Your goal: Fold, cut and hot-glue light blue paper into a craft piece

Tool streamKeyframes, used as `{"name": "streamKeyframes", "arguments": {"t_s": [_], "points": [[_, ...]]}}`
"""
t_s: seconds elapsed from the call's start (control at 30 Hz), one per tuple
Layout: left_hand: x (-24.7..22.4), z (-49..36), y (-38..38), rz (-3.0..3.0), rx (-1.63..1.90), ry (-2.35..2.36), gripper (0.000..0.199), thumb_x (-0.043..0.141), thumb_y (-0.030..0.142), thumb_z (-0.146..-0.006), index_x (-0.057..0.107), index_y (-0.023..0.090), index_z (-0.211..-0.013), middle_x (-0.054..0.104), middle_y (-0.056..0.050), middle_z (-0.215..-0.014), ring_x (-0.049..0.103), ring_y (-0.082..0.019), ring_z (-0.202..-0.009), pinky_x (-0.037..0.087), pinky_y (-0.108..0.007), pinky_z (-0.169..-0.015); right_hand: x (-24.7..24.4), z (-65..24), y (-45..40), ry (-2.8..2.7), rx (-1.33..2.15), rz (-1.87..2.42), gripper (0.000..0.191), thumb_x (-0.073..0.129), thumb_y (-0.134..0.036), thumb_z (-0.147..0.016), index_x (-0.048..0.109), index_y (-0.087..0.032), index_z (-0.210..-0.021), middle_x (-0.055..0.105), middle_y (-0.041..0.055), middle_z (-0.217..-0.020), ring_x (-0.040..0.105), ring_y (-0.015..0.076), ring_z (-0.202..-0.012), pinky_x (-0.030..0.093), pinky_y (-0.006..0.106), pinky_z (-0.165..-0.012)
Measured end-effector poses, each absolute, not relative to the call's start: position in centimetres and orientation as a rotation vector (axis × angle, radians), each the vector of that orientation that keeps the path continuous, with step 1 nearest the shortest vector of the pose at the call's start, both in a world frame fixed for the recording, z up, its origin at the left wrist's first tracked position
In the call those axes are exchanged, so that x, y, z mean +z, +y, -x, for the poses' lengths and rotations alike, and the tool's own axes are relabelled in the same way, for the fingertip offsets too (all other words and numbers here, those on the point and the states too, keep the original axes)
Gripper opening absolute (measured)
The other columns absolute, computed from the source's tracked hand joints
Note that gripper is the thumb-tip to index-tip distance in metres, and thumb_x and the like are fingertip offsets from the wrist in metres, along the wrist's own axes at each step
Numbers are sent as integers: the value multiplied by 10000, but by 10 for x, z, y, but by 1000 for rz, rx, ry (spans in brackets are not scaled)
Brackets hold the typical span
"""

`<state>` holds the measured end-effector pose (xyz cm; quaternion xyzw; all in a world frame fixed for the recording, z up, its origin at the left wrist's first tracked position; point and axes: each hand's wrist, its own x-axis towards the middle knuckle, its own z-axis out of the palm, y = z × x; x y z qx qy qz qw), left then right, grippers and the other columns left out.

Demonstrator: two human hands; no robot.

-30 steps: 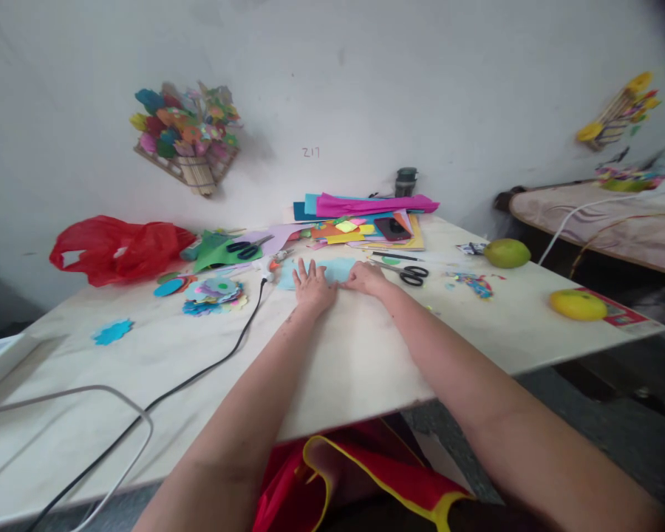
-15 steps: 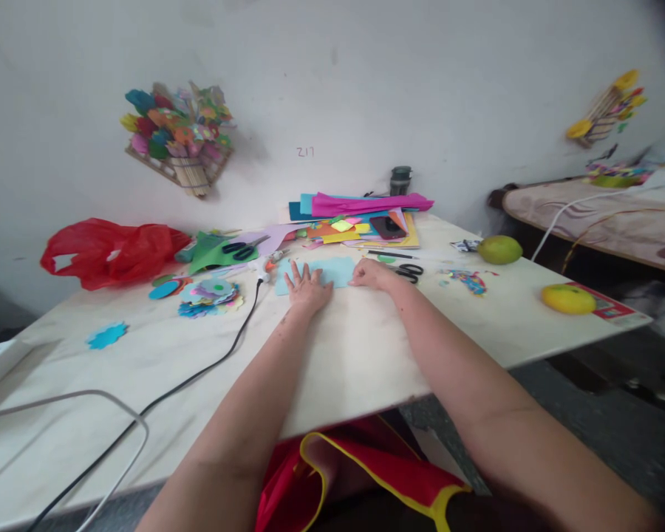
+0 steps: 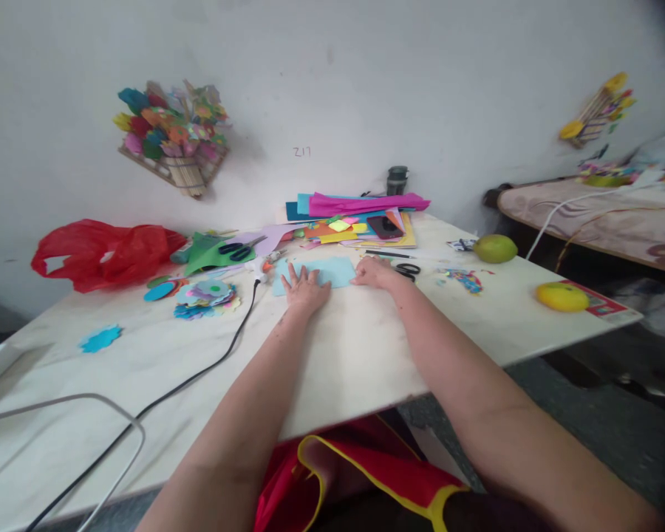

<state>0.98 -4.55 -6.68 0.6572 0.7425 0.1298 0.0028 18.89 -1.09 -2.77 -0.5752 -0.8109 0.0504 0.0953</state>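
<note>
A light blue sheet of paper (image 3: 339,272) lies flat on the table in front of me. My left hand (image 3: 307,287) rests on its left part, palm down with the fingers spread. At the sheet's right edge, my right hand (image 3: 372,272) has its fingers curled together and pinched on the paper's edge; the fingertips are partly hidden. Black-handled scissors (image 3: 406,271) lie just beyond my right wrist, partly covered by it. A black pencil (image 3: 388,254) lies behind that hand. Left of my left hand is a white glue gun (image 3: 262,270) with a black cord.
Paper flower cutouts (image 3: 206,297) are piled at left, near a red plastic bag (image 3: 108,255). More scissors (image 3: 238,251) lie on green paper. Coloured sheets (image 3: 366,203) and a phone (image 3: 385,227) are at the back. Two fruits, one green (image 3: 495,249) and one yellow (image 3: 561,297), sit at right.
The whole view has shifted slightly, so things appear a little further left. Both hands keep nearly the same places on the light blue paper.
</note>
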Motion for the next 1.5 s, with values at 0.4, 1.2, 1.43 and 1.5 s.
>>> {"name": "streamKeyframes", "arguments": {"t_s": [0.4, 1.2, 1.43, 1.5], "points": [[-63, -12, -48, -2039, 421, 2333, 615, 351, 562, -764, 407, 257, -1295, 238, -52, -1446, -121, -300, -1326, -68, -546, -1034, -33, -189, -6, -2416, 73, 1846, 304, 582, -481, -713, 661, -189, -748, 553, 114, -1109, 419, 303, -1091, 300, 439, -901], [-62, -14, -49, -2039, 457, 2371, 601, 385, 570, -763, 424, 258, -1275, 265, -59, -1435, -86, -316, -1331, -47, -563, -1029, -47, -139, -21, -1873, 983, 1274, 123, 485, -109, -767, 594, -129, -819, 579, -5, -648, 511, 78, -579, 416, 191, -585], [-49, 37, -52, -2195, 620, 2132, 412, 552, 424, -726, 517, 253, -1100, 500, -56, -1267, 253, -256, -1298, 147, -492, -1047, -60, -135, -11, -2045, 788, 1269, 79, 560, -125, -727, 619, -141, -778, 629, 8, -740, 543, 91, -675, 401, 177, -618], [-47, 55, -56, -2288, 650, 2009, 328, 595, 378, -699, 557, 232, -990, 541, -52, -1220, 361, -234, -1237, 221, -422, -1036, -61, -133, -11, -2116, 729, 1258, 59, 580, -137, -714, 629, -144, -747, 635, 9, -734, 546, 95, -676, 396, 176, -611]]}}
